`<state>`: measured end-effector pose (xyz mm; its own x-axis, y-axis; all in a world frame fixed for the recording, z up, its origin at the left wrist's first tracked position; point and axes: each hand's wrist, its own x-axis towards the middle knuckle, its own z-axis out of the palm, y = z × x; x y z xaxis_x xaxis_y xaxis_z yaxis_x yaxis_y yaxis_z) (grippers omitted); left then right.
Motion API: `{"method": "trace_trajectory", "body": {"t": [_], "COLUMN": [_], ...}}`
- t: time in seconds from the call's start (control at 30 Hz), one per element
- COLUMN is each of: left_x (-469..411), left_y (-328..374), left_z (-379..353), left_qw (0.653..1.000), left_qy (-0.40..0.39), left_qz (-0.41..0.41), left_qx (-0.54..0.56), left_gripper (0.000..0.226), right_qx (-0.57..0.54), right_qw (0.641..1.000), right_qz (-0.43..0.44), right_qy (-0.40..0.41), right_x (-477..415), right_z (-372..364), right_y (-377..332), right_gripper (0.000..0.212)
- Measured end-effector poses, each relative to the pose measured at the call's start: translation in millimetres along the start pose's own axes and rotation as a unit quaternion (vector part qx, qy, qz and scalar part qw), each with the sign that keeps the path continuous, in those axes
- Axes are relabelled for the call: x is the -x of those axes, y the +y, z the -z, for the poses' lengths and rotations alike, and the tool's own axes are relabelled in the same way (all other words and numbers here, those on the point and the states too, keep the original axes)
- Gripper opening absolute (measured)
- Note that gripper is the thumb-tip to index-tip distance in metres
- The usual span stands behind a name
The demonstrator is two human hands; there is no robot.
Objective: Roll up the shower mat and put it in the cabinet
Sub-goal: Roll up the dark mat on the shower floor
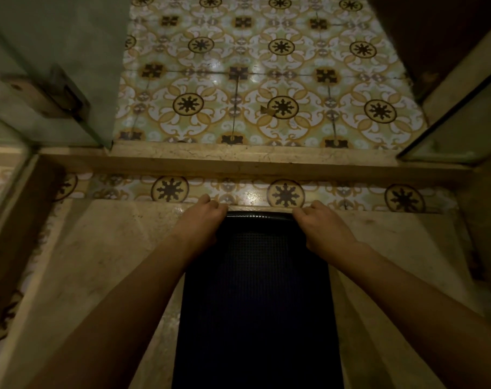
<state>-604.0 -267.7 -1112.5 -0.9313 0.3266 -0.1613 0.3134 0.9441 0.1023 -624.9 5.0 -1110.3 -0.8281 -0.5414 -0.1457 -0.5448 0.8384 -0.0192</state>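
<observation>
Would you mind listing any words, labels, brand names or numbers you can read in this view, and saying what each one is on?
None: there is no readable text in this view.
The dark shower mat, held at its far edge by the left hand and the right hand, shows only a fine grid texture.
The patterned floor tiles carry ornament, not writing.
The metal hinge on the glass door shows no legible marking.

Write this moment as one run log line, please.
step: start roll | left hand: grips far mat edge | right hand: same | shower mat: flat on floor
</observation>
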Motion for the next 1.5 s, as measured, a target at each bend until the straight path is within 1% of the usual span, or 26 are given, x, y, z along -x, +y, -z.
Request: {"method": "trace_trajectory", "body": {"t": [0.07, 0.1, 0.2, 0.33, 0.4, 0.47, 0.57, 0.67, 0.73, 0.9, 0.97, 1.1, 1.23, 1.3, 1.43, 1.5], "left_x": [3.6, 6.5, 13.0, 11.1, 8.2, 7.3, 13.8, 19.9, 19.8, 13.6, 11.5, 12.9, 14.9, 13.8, 8.3, 8.0], "left_y": [2.2, 2.4, -1.7, -8.0, -8.8, -8.7, -8.8, -10.6, -12.3, -5.8, -3.9, -3.9, -2.3, 0.3, 2.9, 4.0], "left_z": [0.7, 0.3, 2.7, 9.6, 11.4, 12.3, 7.8, 3.3, 2.4, 4.0, 5.0, 5.5, 5.3, 4.6, 7.8, 8.4], "left_qw": [1.0, 1.0, 0.999, 0.998, 0.998, 0.998, 0.996, 0.997, 0.998, 0.999, 0.999, 0.998, 0.996, 0.996, 0.998, 0.998], "left_qy": [0.003, 0.006, 0.003, -0.01, -0.015, -0.007, 0.018, 0.033, 0.034, 0.012, 0.009, -0.01, -0.04, -0.033, -0.02, -0.018], "left_qz": [-0.002, -0.001, 0.004, 0.008, 0.004, 0.001, 0.011, 0.022, 0.013, 0.022, 0.026, 0.039, 0.039, 0.043, 0.035, 0.03], "left_qx": [-0.001, 0.001, 0.031, 0.065, 0.056, 0.06, 0.081, 0.069, 0.059, 0.029, 0.019, 0.043, 0.066, 0.067, 0.058, 0.046], "left_gripper": [0.028, 0.029, 0.029, 0.023, 0.022, 0.023, 0.025, 0.031, 0.034, 0.028, 0.026, 0.029, 0.024, 0.025, 0.035, 0.028], "right_qx": [0.001, -0.001, -0.022, -0.058, -0.067, -0.084, -0.098, -0.125, -0.129, -0.093, -0.085, -0.102, -0.127, -0.125, -0.129, -0.14], "right_qw": [1.0, 1.0, 1.0, 0.998, 0.997, 0.996, 0.994, 0.991, 0.991, 0.993, 0.994, 0.99, 0.988, 0.988, 0.987, 0.986], "right_qz": [-0.004, 0.002, 0.015, 0.004, -0.015, -0.027, -0.014, -0.009, -0.018, -0.061, -0.058, -0.039, -0.048, -0.052, -0.054, -0.05], "right_qy": [0.003, 0.003, -0.012, -0.02, -0.03, -0.031, -0.038, -0.037, -0.031, -0.033, -0.046, -0.085, -0.067, -0.068, -0.077, -0.075], "right_x": [-1.8, -1.4, 2.2, 4.2, 1.9, 0.6, 3.9, 8.5, 9.2, 3.9, 2.6, 6.2, 7.7, 6.6, 11.2, 15.5], "right_z": [1.5, 1.1, 1.3, 1.5, 2.3, 1.9, -0.1, -0.1, 0.5, 6.5, 11.0, 14.6, 12.8, 11.1, 9.4, 10.0], "right_y": [0.1, 0.0, 0.8, 6.7, 7.9, 7.9, 7.2, 9.9, 10.0, 5.3, 7.3, 13.8, 12.8, 9.8, 5.7, 7.1], "right_gripper": [0.047, 0.046, 0.032, 0.027, 0.029, 0.035, 0.033, 0.032, 0.034, 0.028, 0.027, 0.032, 0.037, 0.044, 0.041, 0.043]}}
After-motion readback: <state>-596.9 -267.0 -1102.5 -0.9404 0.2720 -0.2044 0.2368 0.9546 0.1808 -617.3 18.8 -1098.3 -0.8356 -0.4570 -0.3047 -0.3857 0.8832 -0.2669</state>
